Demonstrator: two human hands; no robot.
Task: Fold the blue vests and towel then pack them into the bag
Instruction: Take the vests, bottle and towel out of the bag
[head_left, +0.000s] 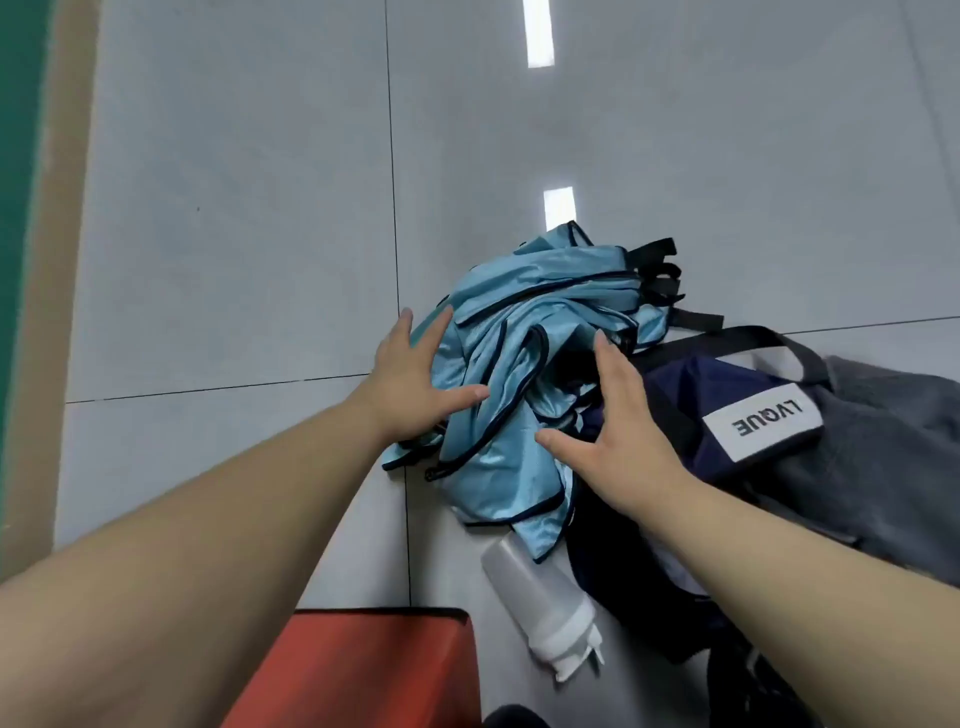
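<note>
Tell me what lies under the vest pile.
The vests rest on the grey floor, their right edge overlapping the navy bag. The left hand and right hand lie open on top. Anything else beneath is covered.

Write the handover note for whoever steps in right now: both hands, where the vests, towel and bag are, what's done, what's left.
Left hand: open, fingers spread, resting on the left side of the blue vests.
Right hand: open, at the pile's right side, thumb on the fabric.
Vests: one crumpled heap on the floor, partly over the navy bag.
Grey towel: lying loose to the right of the bag.
Done: nothing folded or packed yet.
Left: fold each vest, fold the towel, pack all into the bag.
</note>
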